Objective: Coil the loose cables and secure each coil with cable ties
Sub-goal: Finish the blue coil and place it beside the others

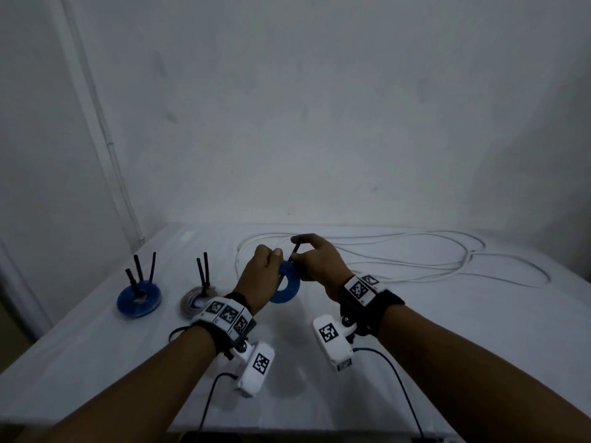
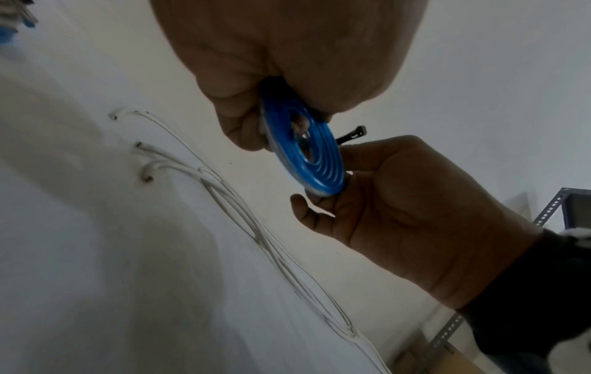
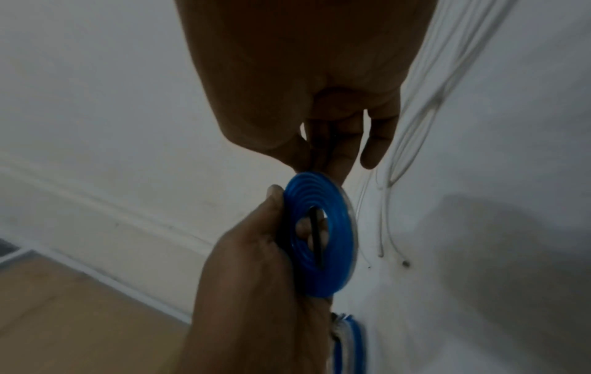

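Head view: both hands are raised above the tabletop (image 1: 96,346). The left hand (image 1: 259,270) grips the blue coil (image 1: 287,287); the right hand (image 1: 316,260) pinches a black cable tie (image 1: 295,251).

Left wrist: curled fingers (image 2: 236,119) clamp the coil's rim.

Right wrist: the tie crosses the coil's hole; loose white cables (image 3: 415,126) lie behind.

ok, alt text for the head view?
Two hands hold a blue cable coil above a white table: left hand grips it, right hand pinches a black cable tie. Loose white cable lies behind.
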